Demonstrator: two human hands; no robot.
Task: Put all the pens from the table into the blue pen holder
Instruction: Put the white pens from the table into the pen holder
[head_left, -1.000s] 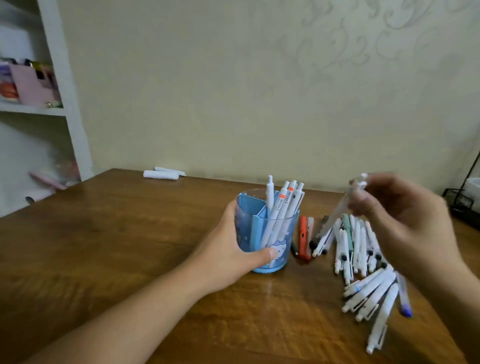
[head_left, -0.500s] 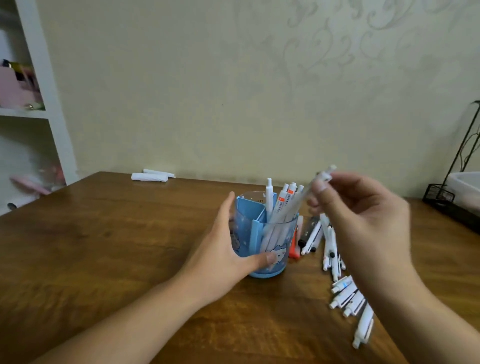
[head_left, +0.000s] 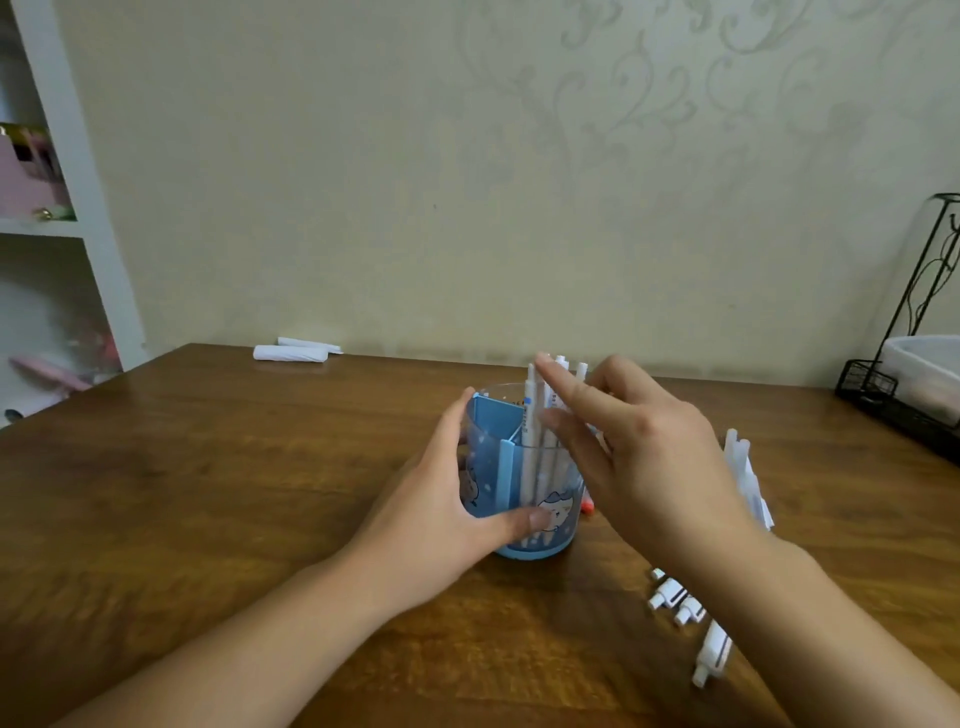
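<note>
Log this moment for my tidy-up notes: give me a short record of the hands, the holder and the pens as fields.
left hand: wrapped around the side of the pen holder, thumb on its front
right hand: fingers spread open at the holder's rim, holding no pen
pen holder: blue, upright on the table, divided inside
pens in holder: several white ones, upright in the right compartment
loose pens: white ones lying on the table to the right, partly hidden by the right arm
table: brown wood
task: not finished
</note>
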